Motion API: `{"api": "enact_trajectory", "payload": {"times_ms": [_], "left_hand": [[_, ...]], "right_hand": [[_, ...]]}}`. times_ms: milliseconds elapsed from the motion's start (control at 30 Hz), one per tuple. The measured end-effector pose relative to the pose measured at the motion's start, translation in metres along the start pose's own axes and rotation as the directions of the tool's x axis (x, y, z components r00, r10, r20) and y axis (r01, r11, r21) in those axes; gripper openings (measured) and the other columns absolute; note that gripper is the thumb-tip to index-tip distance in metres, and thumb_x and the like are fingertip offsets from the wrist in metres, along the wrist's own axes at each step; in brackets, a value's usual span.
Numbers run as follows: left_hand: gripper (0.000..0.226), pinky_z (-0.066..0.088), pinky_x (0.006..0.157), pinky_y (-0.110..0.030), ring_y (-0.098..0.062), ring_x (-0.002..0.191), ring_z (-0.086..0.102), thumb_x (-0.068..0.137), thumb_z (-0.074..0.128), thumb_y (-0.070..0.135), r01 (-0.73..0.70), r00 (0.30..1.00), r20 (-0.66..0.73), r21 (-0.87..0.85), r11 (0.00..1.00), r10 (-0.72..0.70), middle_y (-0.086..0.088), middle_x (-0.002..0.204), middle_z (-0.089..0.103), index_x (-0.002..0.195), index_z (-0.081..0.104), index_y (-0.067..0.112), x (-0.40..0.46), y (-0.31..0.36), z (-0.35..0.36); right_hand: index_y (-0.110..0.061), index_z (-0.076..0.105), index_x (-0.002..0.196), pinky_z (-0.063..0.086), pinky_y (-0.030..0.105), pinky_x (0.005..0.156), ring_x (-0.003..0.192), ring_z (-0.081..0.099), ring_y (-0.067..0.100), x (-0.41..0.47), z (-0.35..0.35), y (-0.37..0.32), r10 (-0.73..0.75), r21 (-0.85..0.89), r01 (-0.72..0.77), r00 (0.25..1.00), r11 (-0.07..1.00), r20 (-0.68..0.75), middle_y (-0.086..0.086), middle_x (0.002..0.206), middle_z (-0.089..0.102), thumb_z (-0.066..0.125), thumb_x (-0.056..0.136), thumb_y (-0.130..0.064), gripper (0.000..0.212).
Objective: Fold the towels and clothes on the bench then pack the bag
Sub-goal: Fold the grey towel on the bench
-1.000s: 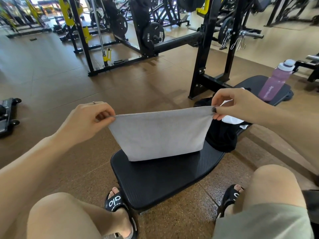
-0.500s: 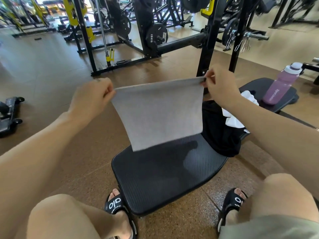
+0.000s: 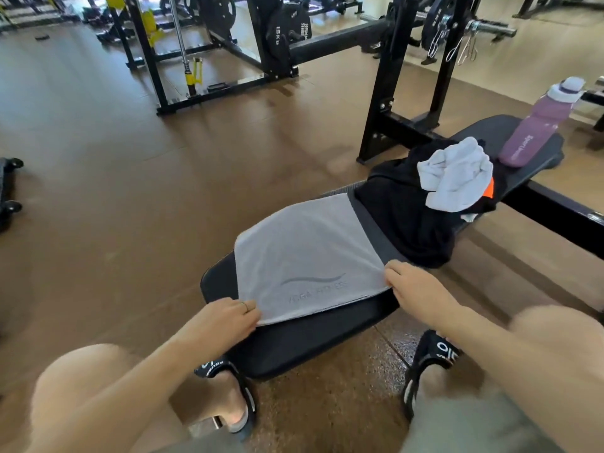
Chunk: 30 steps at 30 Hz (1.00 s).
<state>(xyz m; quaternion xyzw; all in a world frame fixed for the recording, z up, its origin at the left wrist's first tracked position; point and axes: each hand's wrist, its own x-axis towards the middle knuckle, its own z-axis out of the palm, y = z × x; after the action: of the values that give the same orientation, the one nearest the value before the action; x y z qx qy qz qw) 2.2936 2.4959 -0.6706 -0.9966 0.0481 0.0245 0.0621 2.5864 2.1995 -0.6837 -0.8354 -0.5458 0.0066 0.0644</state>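
Observation:
A grey towel (image 3: 304, 256) with a faint printed logo lies flat and folded on the near end of the black bench (image 3: 294, 341). My left hand (image 3: 222, 318) pinches its near left corner, and my right hand (image 3: 415, 286) pinches its near right corner. Further along the bench lies a crumpled black garment (image 3: 402, 214) with an orange patch. A bunched white towel (image 3: 457, 174) sits on top of it. No bag is in view.
A purple water bottle (image 3: 536, 125) lies at the bench's far end. Black rack uprights (image 3: 385, 76) and weight plates (image 3: 287, 31) stand behind the bench. My knees and sandalled feet (image 3: 235, 397) flank the near end. A wheeled black object (image 3: 6, 188) sits at far left.
The towel was held up in the air by its top corners. Now both hands have come down towards me and laid it flat on the bench.

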Motion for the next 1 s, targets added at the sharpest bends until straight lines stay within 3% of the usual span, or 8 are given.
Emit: {"api": "enact_trajectory", "payload": {"times_ms": [100,200,300,400,500,567,700,1000], "left_hand": [[0.021,0.05,0.061,-0.023,-0.008,0.068,0.059,0.095,0.041,0.038,-0.017,1.0,0.012,-0.058,0.998,0.018,0.013,0.081,0.054,0.084,0.057,0.029,-0.002,0.008,-0.008],[0.015,0.044,0.077,-0.023,-0.01,0.08,0.057,0.101,0.044,0.04,-0.039,0.991,0.116,-0.196,0.98,0.063,0.013,0.092,0.052,0.092,0.051,0.03,-0.004,0.016,-0.012],[0.016,0.03,0.077,-0.019,-0.005,0.08,0.045,0.102,0.048,0.041,0.004,0.984,0.173,-0.282,0.959,0.047,0.017,0.092,0.044,0.089,0.042,0.033,-0.005,0.022,-0.014],[0.019,0.03,0.074,-0.02,-0.006,0.08,0.045,0.1,0.053,0.04,0.051,0.976,0.216,-0.335,0.941,0.024,0.015,0.093,0.047,0.087,0.041,0.033,-0.003,0.023,-0.017],[0.016,0.037,0.077,-0.023,-0.007,0.082,0.048,0.098,0.054,0.045,0.026,0.975,0.222,-0.241,0.97,0.029,0.014,0.096,0.049,0.091,0.048,0.032,-0.003,0.026,-0.022],[0.022,0.045,0.074,-0.025,-0.009,0.08,0.056,0.09,0.062,0.051,-0.063,0.99,0.125,-0.07,0.996,0.071,0.011,0.094,0.056,0.094,0.057,0.029,0.0,0.033,-0.022],[0.034,0.053,0.064,-0.026,-0.013,0.072,0.065,0.076,0.08,0.05,-0.128,0.991,-0.026,0.04,0.991,0.129,0.007,0.086,0.063,0.088,0.062,0.024,0.017,0.058,-0.021],[0.023,0.053,0.059,-0.029,-0.017,0.074,0.068,0.079,0.083,0.027,-0.059,0.998,-0.03,0.035,0.998,0.06,0.002,0.089,0.069,0.09,0.065,0.02,0.041,0.077,-0.002]], "right_hand": [[-0.015,0.053,0.085,0.048,0.036,0.062,0.075,0.056,0.025,-0.009,-0.005,0.004,-0.074,-0.09,0.074,0.997,0.993,0.0,0.004,0.094,0.055,0.071,0.071,0.003,0.03],[-0.015,0.052,0.084,0.047,0.035,0.063,0.078,0.055,0.025,-0.02,-0.009,0.007,-0.113,-0.137,0.111,0.994,0.984,-0.007,0.003,0.095,0.054,0.071,0.07,0.004,0.03],[-0.015,0.052,0.084,0.047,0.035,0.064,0.08,0.055,0.025,-0.027,-0.008,0.01,-0.12,-0.126,0.118,0.993,0.985,-0.008,0.004,0.098,0.055,0.069,0.071,0.005,0.029],[-0.015,0.052,0.084,0.047,0.034,0.066,0.082,0.056,0.026,-0.028,-0.006,0.012,-0.114,-0.12,0.113,0.993,0.986,-0.001,0.004,0.1,0.054,0.068,0.074,0.004,0.027],[-0.013,0.054,0.086,0.045,0.033,0.073,0.087,0.058,0.03,-0.032,-0.008,0.004,-0.101,-0.142,0.1,0.995,0.985,-0.001,0.008,0.104,0.057,0.068,0.064,0.004,0.03],[-0.011,0.059,0.091,0.051,0.038,0.084,0.1,0.06,0.034,-0.035,-0.01,-0.007,-0.103,-0.155,0.101,0.995,0.983,0.001,0.012,0.113,0.06,0.07,0.06,0.001,0.034],[-0.015,0.059,0.108,0.048,0.039,0.099,0.114,0.057,0.029,-0.034,-0.002,-0.032,-0.208,-0.087,0.209,0.978,0.974,0.025,0.009,0.125,0.056,0.063,0.079,-0.009,0.03],[-0.022,0.059,0.104,0.048,0.032,0.091,0.102,0.058,0.019,-0.032,0.008,-0.038,-0.238,0.018,0.24,0.968,0.971,-0.073,-0.004,0.11,0.059,0.049,0.098,-0.03,0.014]]}}
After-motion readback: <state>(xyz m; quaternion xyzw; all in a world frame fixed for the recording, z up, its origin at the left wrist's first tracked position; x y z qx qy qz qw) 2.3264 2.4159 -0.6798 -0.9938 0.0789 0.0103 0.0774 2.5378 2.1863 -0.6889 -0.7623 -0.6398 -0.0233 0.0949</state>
